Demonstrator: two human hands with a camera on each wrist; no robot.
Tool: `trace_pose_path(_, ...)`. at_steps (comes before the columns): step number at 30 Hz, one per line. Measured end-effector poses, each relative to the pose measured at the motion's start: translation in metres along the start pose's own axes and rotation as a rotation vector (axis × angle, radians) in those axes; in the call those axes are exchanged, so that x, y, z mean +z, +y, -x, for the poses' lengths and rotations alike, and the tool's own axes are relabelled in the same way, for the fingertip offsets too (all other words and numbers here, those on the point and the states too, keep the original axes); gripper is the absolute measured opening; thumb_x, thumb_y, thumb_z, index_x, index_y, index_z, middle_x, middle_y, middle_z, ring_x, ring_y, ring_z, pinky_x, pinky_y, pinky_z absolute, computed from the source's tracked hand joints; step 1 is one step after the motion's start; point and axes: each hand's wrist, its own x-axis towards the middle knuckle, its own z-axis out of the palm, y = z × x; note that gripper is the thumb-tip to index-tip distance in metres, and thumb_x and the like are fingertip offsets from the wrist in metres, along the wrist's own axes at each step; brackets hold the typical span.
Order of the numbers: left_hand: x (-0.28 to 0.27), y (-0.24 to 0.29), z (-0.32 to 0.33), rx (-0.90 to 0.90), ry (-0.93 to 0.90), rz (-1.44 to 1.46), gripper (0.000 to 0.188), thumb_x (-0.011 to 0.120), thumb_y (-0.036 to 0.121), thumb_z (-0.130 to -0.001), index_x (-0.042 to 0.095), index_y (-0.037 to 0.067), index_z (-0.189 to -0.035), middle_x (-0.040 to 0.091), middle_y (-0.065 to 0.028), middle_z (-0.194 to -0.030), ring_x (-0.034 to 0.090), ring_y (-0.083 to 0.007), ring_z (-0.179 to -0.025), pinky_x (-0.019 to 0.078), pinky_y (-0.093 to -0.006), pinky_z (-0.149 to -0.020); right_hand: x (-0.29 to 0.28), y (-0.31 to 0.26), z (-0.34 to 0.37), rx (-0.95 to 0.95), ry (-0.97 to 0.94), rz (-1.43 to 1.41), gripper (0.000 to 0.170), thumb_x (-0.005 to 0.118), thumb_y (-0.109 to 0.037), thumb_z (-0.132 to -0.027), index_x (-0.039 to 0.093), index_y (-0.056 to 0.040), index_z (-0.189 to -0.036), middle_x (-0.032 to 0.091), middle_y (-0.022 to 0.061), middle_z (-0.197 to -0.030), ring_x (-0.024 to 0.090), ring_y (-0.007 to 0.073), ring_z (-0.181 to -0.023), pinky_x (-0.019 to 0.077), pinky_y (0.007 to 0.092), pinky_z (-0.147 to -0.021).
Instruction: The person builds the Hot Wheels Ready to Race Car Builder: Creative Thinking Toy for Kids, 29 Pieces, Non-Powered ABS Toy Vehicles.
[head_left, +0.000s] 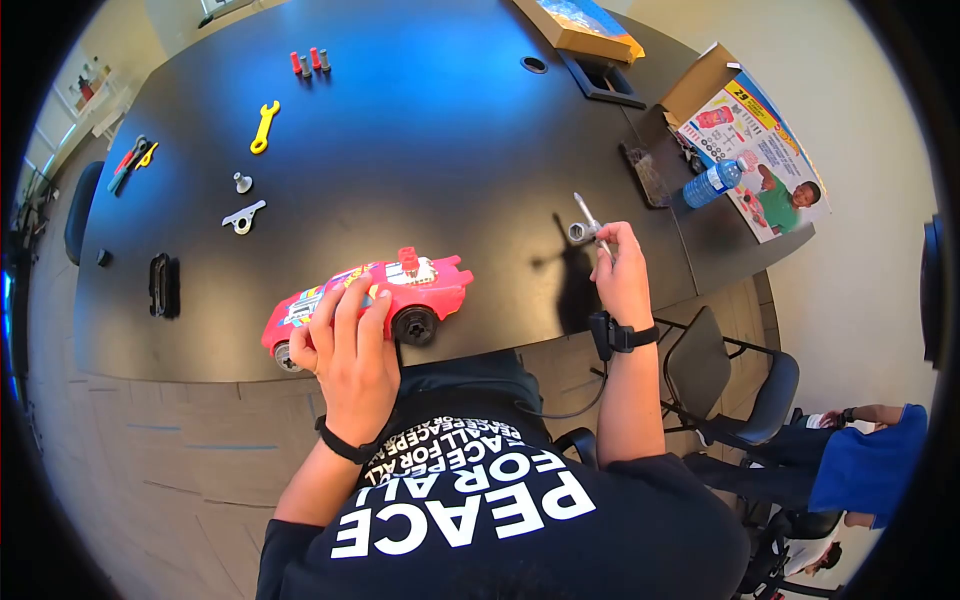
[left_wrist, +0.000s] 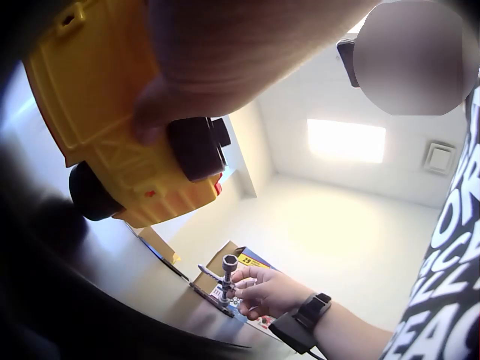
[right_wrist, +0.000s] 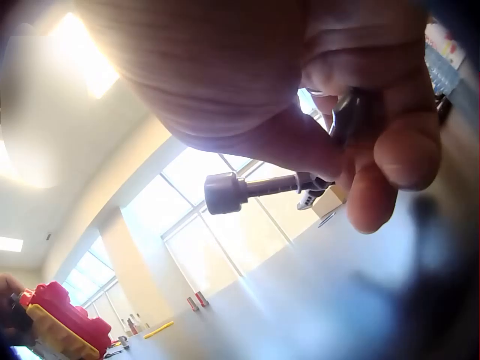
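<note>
My left hand [head_left: 350,345] grips a red toy race car [head_left: 440,292] near the table's front edge. Stickers cover its hood, and a red engine piece [head_left: 408,260] stands on top. The left wrist view shows the car's yellow underside [left_wrist: 124,176] and black wheels, with a thumb against it. To the right, over the table, my right hand [head_left: 622,275] pinches a grey toy cross-shaped lug wrench [head_left: 590,215]. One arm ends in a round socket [right_wrist: 223,193], another in a pointed tip. The fingers hide the wrench's middle.
A yellow wrench [head_left: 264,128], grey bracket [head_left: 243,218], grey peg [head_left: 242,183] and black part [head_left: 160,285] lie left. Several red and grey pegs [head_left: 314,60] stand farther back. At right are a water bottle [head_left: 712,184], clear tray [head_left: 645,174] and toy box [head_left: 765,150].
</note>
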Motion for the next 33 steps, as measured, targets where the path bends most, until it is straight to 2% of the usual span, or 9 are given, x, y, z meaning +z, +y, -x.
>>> trace_pose_path(3, 0.008, -0.003, -0.003, -0.009, 0.040, 0.071, 0.062, 0.079, -0.002, -0.079, 0.069, 0.011, -0.139, 0.068, -0.0072, -0.149, 0.056, -0.0297, -0.149, 0.0278, -0.0513, -0.118, 0.006, 0.000, -0.001, -0.086, -0.017, 0.102, 0.022, 0.067, 0.009, -0.097, 0.070, -0.0023, -0.115, 0.072, 0.0191, -0.118, 0.069, 0.0415, -0.115, 0.0550, 0.0486, -0.100)
trace_pose_path(9, 0.034, -0.016, -0.011, 0.032, 0.086, 0.016, 0.064, 0.080, -0.004, -0.077, 0.073, 0.013, -0.138, 0.067, -0.0078, -0.138, 0.062, -0.0332, -0.128, 0.0407, -0.0563, -0.116, 0.014, -0.003, -0.002, -0.083, -0.103, 0.074, 0.026, 0.073, 0.001, -0.096, 0.078, -0.0042, -0.121, 0.072, 0.0178, -0.125, 0.069, 0.0414, -0.115, 0.0552, 0.0476, -0.101)
trace_pose_path(18, 0.013, -0.019, -0.022, 0.044, -0.012, 0.144, 0.057, 0.087, 0.000, -0.079, 0.075, 0.009, -0.133, 0.070, -0.0094, -0.139, 0.064, -0.0342, -0.130, 0.0472, -0.0515, -0.109, 0.007, -0.036, 0.008, -0.178, -0.004, 0.080, 0.030, 0.084, -0.010, -0.095, 0.079, -0.0056, -0.124, 0.071, 0.0150, -0.141, 0.063, 0.0407, -0.129, 0.0486, 0.0507, -0.115)
trace_pose_path(24, -0.060, -0.030, -0.027, 0.234, -0.027, 0.820, 0.030, 0.092, 0.006, -0.086, 0.065, 0.008, -0.100, 0.070, -0.0092, -0.090, 0.066, -0.0288, -0.073, 0.0544, -0.0421, -0.075, 0.039, -0.087, 0.030, -0.126, -0.309, -0.451, 0.035, 0.081, -0.001, -0.100, 0.075, -0.0043, -0.134, 0.068, 0.0104, -0.140, 0.071, 0.0134, -0.100, 0.0553, 0.0237, -0.069)
trace_pose_path(26, -0.113, -0.017, -0.040, 0.308, 0.074, 0.843, 0.036, 0.090, -0.002, -0.071, 0.056, 0.009, -0.078, 0.056, -0.0059, -0.074, 0.051, -0.0256, -0.058, 0.0348, -0.0380, -0.051, 0.050, -0.097, 0.038, -0.044, -0.454, -0.519, 0.041, 0.081, 0.000, -0.100, 0.072, -0.0030, -0.139, 0.064, 0.0104, -0.144, 0.071, 0.0126, -0.101, 0.0570, 0.0236, -0.071)
trace_pose_path(28, -0.152, -0.020, -0.044, 0.545, 0.168, 0.967, 0.040, 0.087, 0.003, -0.053, 0.049, 0.011, -0.067, 0.052, -0.0040, -0.072, 0.050, -0.0216, -0.057, 0.0312, -0.0347, -0.050, 0.061, -0.099, 0.042, -0.042, -0.513, -0.543, 0.043, 0.081, 0.000, -0.100, 0.070, -0.0019, -0.141, 0.063, 0.0100, -0.144, 0.071, 0.0122, -0.101, 0.0571, 0.0230, -0.071)
trace_pose_path(30, -0.161, -0.007, -0.051, 0.608, 0.472, 0.907, 0.045, 0.083, 0.006, -0.096, 0.043, 0.009, -0.074, 0.055, -0.0031, -0.063, 0.048, -0.0169, -0.051, 0.0304, -0.0330, -0.047, 0.070, -0.097, 0.046, -0.035, -0.570, -0.570, 0.045, 0.081, 0.000, -0.100, 0.069, -0.0007, -0.143, 0.062, 0.0096, -0.145, 0.070, 0.0118, -0.101, 0.0572, 0.0223, -0.071)
trace_pose_path(31, -0.170, -0.003, -0.053, 0.589, 0.474, 0.881, 0.045, 0.083, 0.006, -0.096, 0.043, 0.009, -0.074, 0.055, -0.0031, -0.063, 0.048, -0.0169, -0.051, 0.0304, -0.0330, -0.047, 0.072, -0.093, 0.045, -0.047, -0.550, -0.564, 0.046, 0.081, 0.000, -0.100, 0.068, 0.0003, -0.143, 0.061, 0.0093, -0.144, 0.070, 0.0114, -0.101, 0.0567, 0.0216, -0.071)
trace_pose_path(33, -0.189, 0.007, -0.058, 0.594, 0.384, 0.878, 0.047, 0.077, 0.006, -0.055, 0.043, 0.003, -0.087, 0.053, -0.0096, -0.069, 0.039, -0.0174, -0.051, 0.0236, -0.0326, -0.042, 0.073, -0.091, 0.043, -0.039, -0.519, -0.558, 0.045, 0.080, 0.001, -0.100, 0.067, 0.0014, -0.143, 0.061, 0.0080, -0.141, 0.069, 0.0095, -0.100, 0.0544, 0.0197, -0.068)
